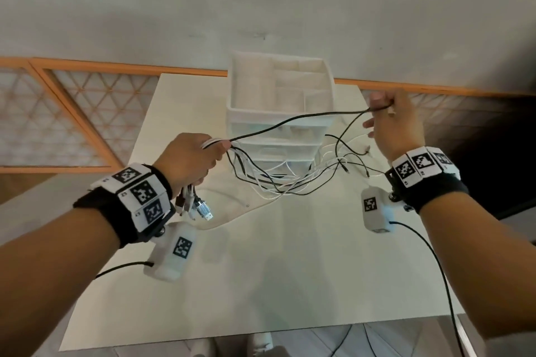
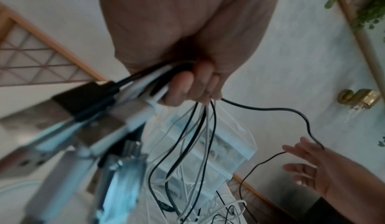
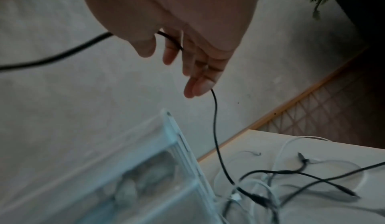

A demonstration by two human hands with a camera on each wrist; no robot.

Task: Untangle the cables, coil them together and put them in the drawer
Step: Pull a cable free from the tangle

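Note:
My left hand grips a bundle of black and white cables near their plug ends, and the plugs hang below the fist. One black cable runs taut from that fist to my right hand, which pinches it between thumb and forefinger, raised at the right of the white drawer unit. In the right wrist view the black cable drops from the fingers to the tangle on the table. The left wrist view shows my left hand holding the plugs.
The drawer unit stands at the back middle of the white table, its top tray divided into compartments and its drawers closed. Loose cable ends lie to its right. An orange lattice screen runs behind the table. Black wrist-camera cords trail off the front edge.

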